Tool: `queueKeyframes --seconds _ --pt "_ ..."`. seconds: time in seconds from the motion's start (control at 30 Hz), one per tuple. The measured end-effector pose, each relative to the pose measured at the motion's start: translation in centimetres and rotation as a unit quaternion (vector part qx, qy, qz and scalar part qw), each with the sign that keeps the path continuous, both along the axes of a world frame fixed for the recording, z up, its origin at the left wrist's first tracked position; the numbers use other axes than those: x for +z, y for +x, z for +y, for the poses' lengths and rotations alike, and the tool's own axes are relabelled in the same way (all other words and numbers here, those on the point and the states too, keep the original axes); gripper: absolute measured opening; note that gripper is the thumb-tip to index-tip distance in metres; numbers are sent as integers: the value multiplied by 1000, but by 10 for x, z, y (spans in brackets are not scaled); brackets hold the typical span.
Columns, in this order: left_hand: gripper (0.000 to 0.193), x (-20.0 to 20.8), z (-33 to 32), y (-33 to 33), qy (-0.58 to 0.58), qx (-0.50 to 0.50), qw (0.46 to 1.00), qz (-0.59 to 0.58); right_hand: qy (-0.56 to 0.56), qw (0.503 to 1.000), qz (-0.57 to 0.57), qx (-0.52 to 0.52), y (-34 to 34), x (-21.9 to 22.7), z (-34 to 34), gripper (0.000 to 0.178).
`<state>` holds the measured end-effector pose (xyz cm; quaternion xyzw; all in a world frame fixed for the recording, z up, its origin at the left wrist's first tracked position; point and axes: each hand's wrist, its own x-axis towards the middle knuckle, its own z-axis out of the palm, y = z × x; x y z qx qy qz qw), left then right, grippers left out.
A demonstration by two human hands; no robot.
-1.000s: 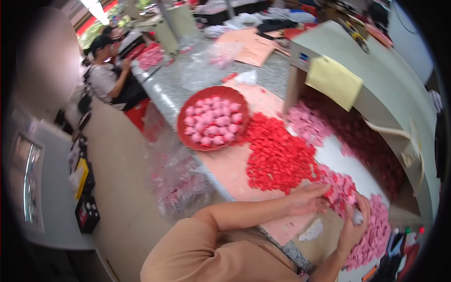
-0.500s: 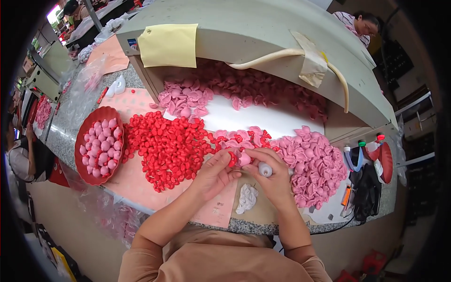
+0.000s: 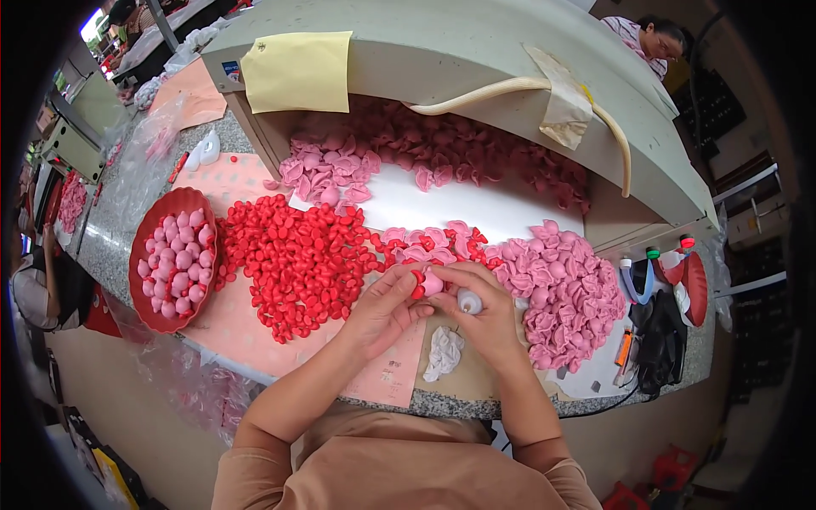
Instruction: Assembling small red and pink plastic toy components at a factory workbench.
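Observation:
My left hand pinches a small glossy red plastic piece between thumb and forefinger. Against it sits a rounded pink plastic piece, gripped by the fingertips of my right hand. The same right hand also keeps a small white squeeze bottle in its curled fingers, its tip towards me. How the red and pink pieces meet is partly covered by my fingers. A heap of red pieces lies left of my hands, and a heap of pink shell-like pieces lies to the right.
A red scalloped bowl holds pink balls with red parts at left. Ahead stands a grey hooded housing with more pink pieces under it. Crumpled tissue, an orange lighter-like item and a black bag lie nearby.
The whole view has shifted slightly. Both hands keep their hold, with the red and pink pieces still together and only small finger movement.

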<state>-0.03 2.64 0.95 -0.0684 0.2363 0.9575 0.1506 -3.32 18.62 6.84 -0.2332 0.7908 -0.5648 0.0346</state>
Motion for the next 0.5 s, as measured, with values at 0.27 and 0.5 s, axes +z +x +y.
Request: queueKeyframes --seconds 0.27,0.5 --pt "27 5 0 1 -44 19 999 20 -45 998 -28 16 -1 -9 7 34" --pt "21 6 4 4 -201 35 977 59 -132 962 -236 32 -1 -11 17 38"
